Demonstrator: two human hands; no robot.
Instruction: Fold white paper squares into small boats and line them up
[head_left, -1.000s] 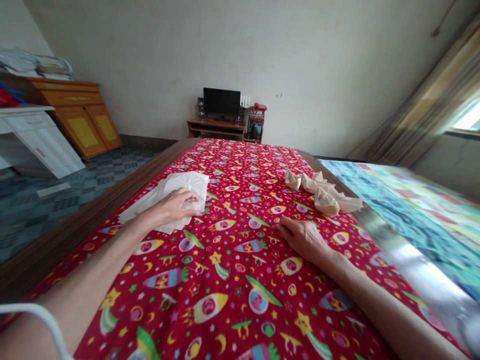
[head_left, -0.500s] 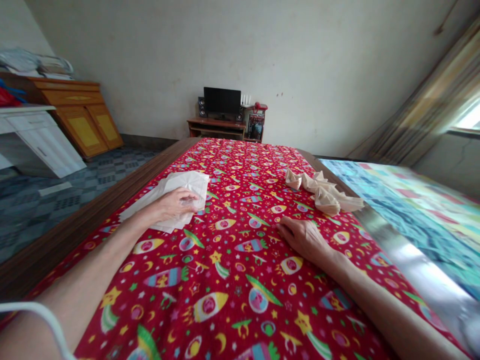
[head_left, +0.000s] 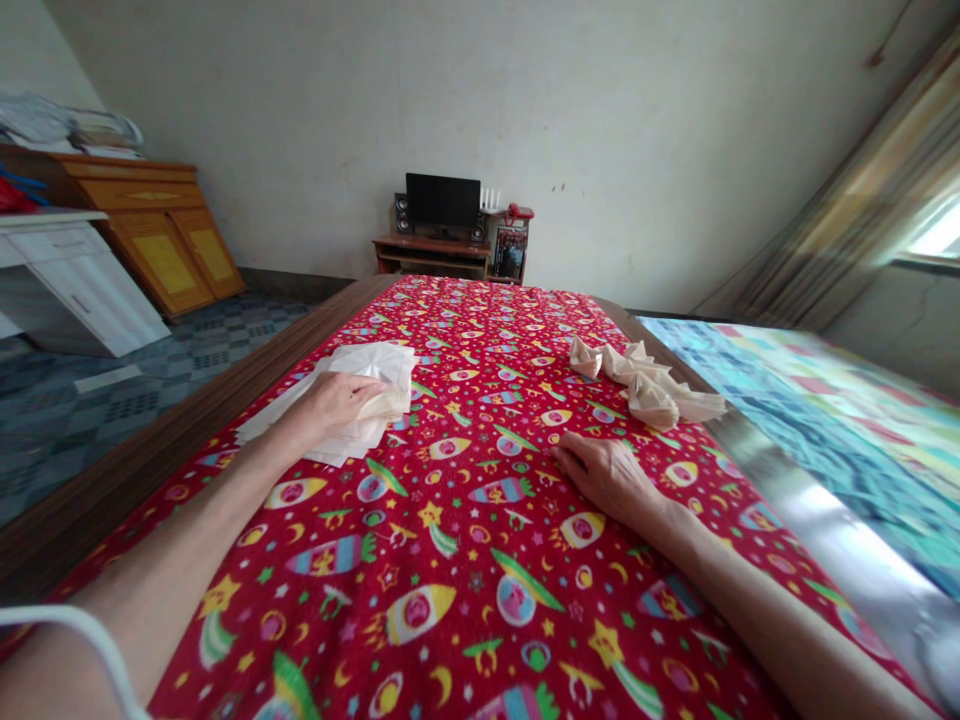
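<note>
Left hand (head_left: pixel 335 398) laid over a loosely squared stack of pale sheets (head_left: pixel 395 368), left of centre in the frame. Its fingers lie close together and point rightward across the upper sheets; whether they pinch a layer or merely press cannot be told, since the fingertips blend into the paper. The right hand (head_left: pixel 601 470), right of centre, rests on the printed red cloth (head_left: pixel 480 500) with fingers loosely curled; nothing shows in them, though their underside is hidden.

Handling, as judged: the sheets look thin and light, with uneven, overlapping edges, so a light touch near a projecting corner should separate one layer better than a flat push, which may drag several together. The idle right hand could steady the lower layers.

Surroundings: the left wrist and forearm hide the near-left part of the stack. Folded paper pieces (head_left: pixel 651 398) form a cluster just beyond the right hand, at the cloth's right side; a wide rightward sweep could knock them. A white cord (head_left: pixel 45 612) curves over the left forearm at lower left and could snag. The brown tabletop (head_left: pixel 187 435) shows along the cloth's left border. Behind, at upper centre, stands a monitor (head_left: pixel 442 201); a bed (head_left: pixel 810 410) with a patterned cover occupies the right, and a wooden cabinet (head_left: pixel 169 255) the upper left.
</note>
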